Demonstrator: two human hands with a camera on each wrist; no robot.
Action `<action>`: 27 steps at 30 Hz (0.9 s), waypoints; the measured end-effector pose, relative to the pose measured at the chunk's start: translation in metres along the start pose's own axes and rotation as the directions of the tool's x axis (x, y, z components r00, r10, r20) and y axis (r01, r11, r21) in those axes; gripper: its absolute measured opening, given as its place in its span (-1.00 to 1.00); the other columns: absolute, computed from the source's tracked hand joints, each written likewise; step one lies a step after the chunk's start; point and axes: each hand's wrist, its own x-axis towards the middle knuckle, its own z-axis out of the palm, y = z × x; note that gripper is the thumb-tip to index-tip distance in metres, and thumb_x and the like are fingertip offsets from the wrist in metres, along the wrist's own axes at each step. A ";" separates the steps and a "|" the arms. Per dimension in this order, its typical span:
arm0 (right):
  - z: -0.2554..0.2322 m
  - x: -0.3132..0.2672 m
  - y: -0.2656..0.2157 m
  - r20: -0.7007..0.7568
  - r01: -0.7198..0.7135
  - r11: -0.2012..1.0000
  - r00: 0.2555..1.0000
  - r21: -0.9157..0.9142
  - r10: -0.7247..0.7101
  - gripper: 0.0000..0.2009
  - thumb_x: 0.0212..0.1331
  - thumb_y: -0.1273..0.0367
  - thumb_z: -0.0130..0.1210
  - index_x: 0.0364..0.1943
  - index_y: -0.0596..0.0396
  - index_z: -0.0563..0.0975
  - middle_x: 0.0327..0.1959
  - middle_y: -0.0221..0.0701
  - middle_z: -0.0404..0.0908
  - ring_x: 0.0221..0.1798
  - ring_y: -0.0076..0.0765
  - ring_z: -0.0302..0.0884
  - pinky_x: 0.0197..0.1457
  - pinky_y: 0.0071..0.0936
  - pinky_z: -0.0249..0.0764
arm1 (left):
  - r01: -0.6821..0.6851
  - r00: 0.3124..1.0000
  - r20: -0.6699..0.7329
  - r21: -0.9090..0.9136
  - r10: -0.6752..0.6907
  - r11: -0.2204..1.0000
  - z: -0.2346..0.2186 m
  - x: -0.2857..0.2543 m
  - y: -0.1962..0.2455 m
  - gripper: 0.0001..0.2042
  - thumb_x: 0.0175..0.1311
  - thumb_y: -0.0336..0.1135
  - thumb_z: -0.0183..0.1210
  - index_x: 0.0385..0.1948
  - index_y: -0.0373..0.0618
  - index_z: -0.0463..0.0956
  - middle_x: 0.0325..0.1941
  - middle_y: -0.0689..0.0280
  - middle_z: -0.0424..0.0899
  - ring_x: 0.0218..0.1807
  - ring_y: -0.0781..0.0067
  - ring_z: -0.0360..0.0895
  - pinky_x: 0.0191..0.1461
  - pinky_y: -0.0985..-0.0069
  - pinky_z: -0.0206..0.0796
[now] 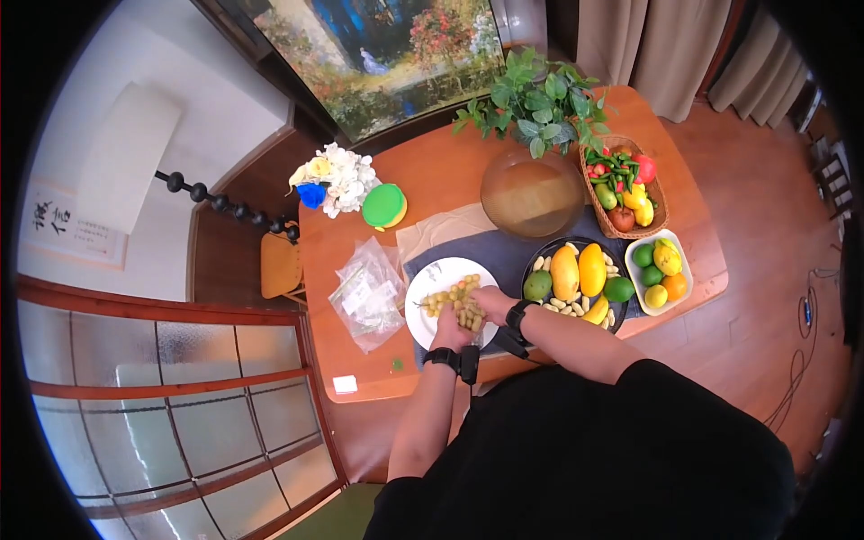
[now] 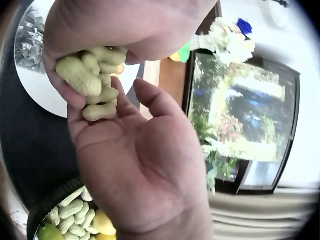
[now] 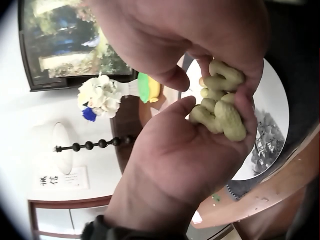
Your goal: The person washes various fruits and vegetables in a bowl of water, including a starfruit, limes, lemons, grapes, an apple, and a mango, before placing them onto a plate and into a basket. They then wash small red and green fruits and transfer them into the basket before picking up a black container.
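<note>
Over the white plate (image 1: 419,326), my left hand (image 1: 453,331) and right hand (image 1: 490,304) come together round a cluster of peanuts (image 1: 469,317). The left wrist view shows the peanuts (image 2: 79,76) heaped between both hands, with the right palm (image 2: 145,155) turned up and its fingers bent under them. In the right wrist view the left palm (image 3: 170,150) faces up too, fingers curled about the shells (image 3: 230,120). Yellowish grapes (image 1: 443,297) lie on the plate beside the hands, partly covered by them.
Right of the plate stands a black dish (image 1: 529,267) of mangoes and peanuts, then a white bowl (image 1: 677,304) of fruit. Behind are a brown glass bowl (image 1: 531,193) and a wicker basket (image 1: 664,216). A plastic bag (image 1: 369,297), green-lidded container (image 1: 384,205) and flowers (image 1: 346,180) are left.
</note>
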 end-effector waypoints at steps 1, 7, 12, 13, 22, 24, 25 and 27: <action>0.001 0.004 0.001 -0.013 0.021 0.997 1.000 0.072 -0.020 -0.63 0.31 0.36 -0.06 0.08 0.40 0.41 0.05 -0.08 0.57 0.02 -0.11 0.64 0.05 -0.14 0.60 | 0.003 1.000 0.003 0.000 -0.003 1.000 -0.001 -0.002 0.005 -0.53 0.48 -0.05 -0.27 0.26 -0.10 0.31 0.29 0.10 0.45 0.31 0.03 0.41 0.29 -0.04 0.30; -0.002 0.003 -0.004 0.047 -0.001 0.993 0.999 0.115 -0.004 -0.64 0.35 0.35 -0.10 0.09 0.37 0.41 0.03 -0.13 0.58 0.03 -0.14 0.63 0.10 -0.22 0.57 | 0.062 0.990 -0.134 0.197 -0.035 0.978 -0.007 -0.008 0.013 -0.52 0.37 -0.13 -0.16 0.28 -0.10 0.27 0.32 0.09 0.40 0.35 -0.07 0.33 0.36 -0.33 0.03; -0.011 0.018 0.010 -0.002 0.029 0.987 1.000 0.156 -0.029 -0.67 0.35 0.36 -0.14 0.02 0.38 0.45 -0.05 -0.11 0.60 -0.05 -0.15 0.63 -0.01 -0.21 0.57 | 0.056 0.965 -0.259 0.303 0.026 0.952 -0.001 -0.019 0.014 -0.53 0.30 -0.25 -0.04 0.25 -0.12 0.23 0.27 0.01 0.33 0.22 -0.30 0.34 0.30 -0.24 0.18; -0.012 0.019 0.014 -0.032 0.047 0.997 0.999 0.069 -0.044 -0.68 0.35 0.37 -0.14 -0.01 0.35 0.48 -0.06 -0.13 0.61 -0.06 -0.17 0.63 -0.04 -0.22 0.55 | 0.061 0.966 -0.257 0.311 0.022 0.948 -0.002 -0.020 0.016 -0.53 0.30 -0.25 -0.04 0.25 -0.12 0.23 0.27 0.01 0.33 0.22 -0.30 0.34 0.30 -0.24 0.18; -0.065 -0.164 -0.049 0.167 0.242 0.949 0.963 -0.201 -0.211 -0.69 0.39 0.28 0.02 0.09 0.14 0.51 -0.04 -0.34 0.62 -0.01 -0.49 0.58 0.06 -0.52 0.52 | -0.081 0.963 -0.214 0.352 0.165 0.933 -0.020 -0.019 0.031 -0.42 0.28 -0.24 0.08 0.30 -0.21 0.11 0.38 0.04 0.06 0.32 -0.28 0.19 0.30 -0.17 0.24; -0.106 -0.198 -0.054 0.060 0.284 0.946 0.959 -0.156 -0.278 -0.69 0.35 0.30 0.05 0.08 0.16 0.51 -0.09 -0.35 0.63 -0.07 -0.48 0.60 0.00 -0.56 0.53 | -0.090 0.930 -0.297 0.387 0.217 0.918 -0.020 -0.025 0.023 -0.43 0.29 -0.26 0.08 0.32 -0.21 0.14 0.29 0.02 0.15 0.24 -0.10 0.34 0.23 -0.02 0.35; -0.126 -0.210 -0.055 -0.040 0.299 0.941 0.950 -0.161 -0.309 -0.69 0.34 0.32 0.06 0.07 0.18 0.51 -0.10 -0.36 0.63 -0.10 -0.48 0.60 -0.02 -0.56 0.54 | -0.083 0.933 -0.290 0.397 0.210 0.914 -0.016 -0.030 0.016 -0.43 0.29 -0.26 0.08 0.32 -0.21 0.14 0.29 0.02 0.15 0.24 -0.10 0.34 0.23 -0.02 0.35; -0.164 -0.228 -0.052 -0.268 0.336 0.894 0.869 -0.295 -0.415 -0.73 0.30 0.37 0.03 0.00 0.23 0.52 -0.19 -0.38 0.63 -0.19 -0.47 0.61 -0.13 -0.54 0.54 | -0.179 0.887 -0.229 0.630 0.401 0.756 -0.006 -0.041 0.001 -0.53 0.31 -0.23 0.10 0.19 -0.28 0.30 0.15 0.12 0.43 0.03 0.15 0.52 -0.06 0.21 0.47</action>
